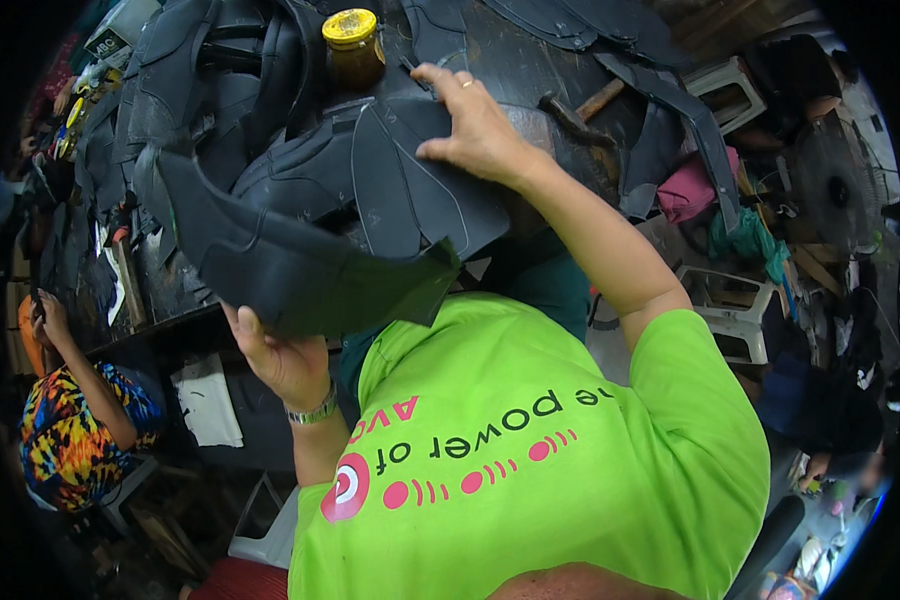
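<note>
My left hand (278,352), with a metal watch at its wrist, grips the lower edge of a curved black shoe-upper piece (280,262). That piece is raised and tilted above the table's near edge. My right hand (478,122) is over the table with thumb and fingers apart, holding nothing that I can see. Below it lie flat black upper pieces (410,185) with stitched lines, partly overlapping. Beyond the fingertips is a small dark item (410,68) that I cannot make out.
A yellow-lidded jar (354,52) of brown stuff stands beyond the pieces. More black uppers (175,75) are heaped at left. A hammer (582,110) lies right of my hand. Stools (735,310) and a fan (838,190) stand at right. A person in a multicoloured shirt (75,425) is at left.
</note>
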A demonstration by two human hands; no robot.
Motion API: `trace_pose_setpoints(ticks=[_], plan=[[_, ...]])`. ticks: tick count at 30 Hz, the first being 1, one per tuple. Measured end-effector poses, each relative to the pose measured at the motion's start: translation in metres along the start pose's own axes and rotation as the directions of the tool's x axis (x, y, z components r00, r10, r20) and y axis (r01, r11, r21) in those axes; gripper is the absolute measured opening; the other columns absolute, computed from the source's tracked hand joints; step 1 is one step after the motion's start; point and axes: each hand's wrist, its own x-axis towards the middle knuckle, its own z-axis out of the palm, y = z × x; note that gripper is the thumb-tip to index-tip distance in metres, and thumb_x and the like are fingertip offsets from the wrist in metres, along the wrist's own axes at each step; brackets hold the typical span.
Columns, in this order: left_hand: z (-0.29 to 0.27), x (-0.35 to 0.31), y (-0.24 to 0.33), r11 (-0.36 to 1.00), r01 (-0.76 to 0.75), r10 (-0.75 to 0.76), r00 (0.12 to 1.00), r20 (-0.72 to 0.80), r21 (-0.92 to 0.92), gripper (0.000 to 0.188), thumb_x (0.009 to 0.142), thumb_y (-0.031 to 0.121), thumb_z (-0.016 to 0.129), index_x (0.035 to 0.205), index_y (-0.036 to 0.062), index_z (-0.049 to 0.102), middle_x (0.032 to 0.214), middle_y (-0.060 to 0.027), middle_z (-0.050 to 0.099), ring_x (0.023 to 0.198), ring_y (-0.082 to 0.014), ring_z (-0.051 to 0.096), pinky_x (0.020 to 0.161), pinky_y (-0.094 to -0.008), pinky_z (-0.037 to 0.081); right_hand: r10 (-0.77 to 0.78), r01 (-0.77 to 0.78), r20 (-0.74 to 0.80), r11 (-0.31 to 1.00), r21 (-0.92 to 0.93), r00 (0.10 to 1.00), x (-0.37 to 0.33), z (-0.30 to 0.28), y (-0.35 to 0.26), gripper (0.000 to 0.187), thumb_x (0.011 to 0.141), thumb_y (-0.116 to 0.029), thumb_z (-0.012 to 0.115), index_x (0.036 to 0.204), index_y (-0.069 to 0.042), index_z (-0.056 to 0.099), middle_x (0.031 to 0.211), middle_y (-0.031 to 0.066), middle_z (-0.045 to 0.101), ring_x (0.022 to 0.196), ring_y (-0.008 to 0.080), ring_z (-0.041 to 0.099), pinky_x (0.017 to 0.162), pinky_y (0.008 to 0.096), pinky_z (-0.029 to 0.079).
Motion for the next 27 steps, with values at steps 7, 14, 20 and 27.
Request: trace_pose_setpoints(ticks=[7, 14, 20, 27], plan=[[0.050, 0.011, -0.049, 0.978, 0.187, -0.206, 0.938, 0.278, 0.093, 0.041, 0.100, 0.009, 0.055, 0.140, 0.0070, 0.047, 0.122, -0.0083, 0.065, 0.107, -0.0178, 0.066, 0.091, -0.0337, 0.055, 0.253, -0.248, 0.130, 0.521, 0.817, 0.959, -0.020, -0.060, -0.026, 0.064, 0.085, -0.010, 0.076, 0.141, -0.001, 0.047, 0.120, 0.0089, 0.061, 0.107, 0.0138, 0.060, 0.095, 0.0275, 0.048], [0.086, 0.009, -0.085, 0.861, 0.334, -0.496, 0.719, 0.487, 0.383, 0.043, 0.094, 0.008, 0.067, 0.133, -0.0003, 0.051, 0.120, -0.0064, 0.064, 0.106, -0.0140, 0.062, 0.091, -0.0275, 0.051, 0.324, -0.348, 0.225, 0.393, 0.851, 0.919, -0.071, -0.117, -0.067, 0.050, 0.089, -0.008, 0.072, 0.133, 0.008, 0.053, 0.112, 0.0100, 0.069, 0.096, 0.0116, 0.066, 0.086, 0.0267, 0.055], [0.078, -0.009, -0.073, 0.635, -0.240, -0.360, 0.749, 0.557, 0.734, 0.022, 0.078, 0.002, 0.081, 0.099, 0.0027, 0.074, 0.091, -0.0080, 0.074, 0.081, -0.0192, 0.071, 0.074, -0.0306, 0.053, 0.130, -0.162, 0.110, 0.518, 0.840, 0.985, -0.075, -0.085, -0.078, 0.043, 0.098, -0.015, 0.064, 0.136, 0.002, 0.054, 0.110, 0.0048, 0.068, 0.097, 0.0082, 0.062, 0.088, 0.0247, 0.051], [0.003, 0.007, 0.028, 0.670, -0.323, 0.221, 0.946, 0.236, 0.668, 0.033, 0.087, -0.007, 0.070, 0.118, 0.0015, 0.063, 0.117, -0.0098, 0.068, 0.103, -0.0157, 0.065, 0.092, -0.0299, 0.052, 0.299, -0.428, 0.353, 0.820, 0.379, 0.886, -0.100, -0.080, -0.039, 0.038, 0.092, -0.015, 0.069, 0.126, -0.001, 0.059, 0.082, 0.0049, 0.069, 0.066, 0.0084, 0.062, 0.063, 0.0248, 0.051]])
